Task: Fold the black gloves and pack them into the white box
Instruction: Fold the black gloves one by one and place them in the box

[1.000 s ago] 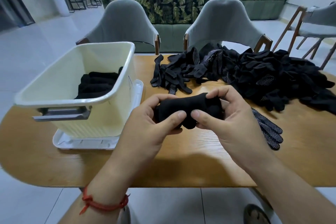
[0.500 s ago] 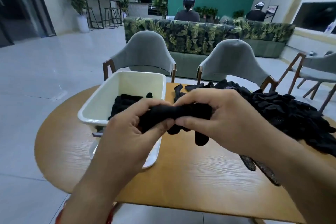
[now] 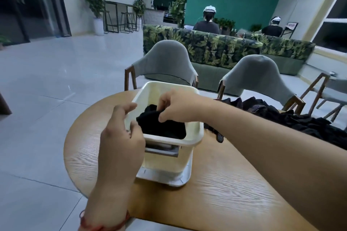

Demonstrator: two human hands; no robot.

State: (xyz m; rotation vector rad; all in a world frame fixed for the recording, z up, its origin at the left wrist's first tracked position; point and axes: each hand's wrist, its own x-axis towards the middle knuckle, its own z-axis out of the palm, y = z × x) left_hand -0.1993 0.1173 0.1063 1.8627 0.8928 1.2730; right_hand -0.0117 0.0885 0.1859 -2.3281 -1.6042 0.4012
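A right hand (image 3: 178, 107) pinches the folded gloves (image 3: 163, 127) just inside the white box (image 3: 195, 134) while the left hand (image 3: 122, 133), fingers loosely spread (holding nothing), hovers at its near-left rim; the unfolded pile (image 3: 300, 124) lies rightward on the bench (image 3: 216, 184), nearer the right hand.

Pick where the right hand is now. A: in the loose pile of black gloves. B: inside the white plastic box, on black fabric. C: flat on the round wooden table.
B: the right hand is over the white plastic box, fingers gripping the black folded gloves inside.
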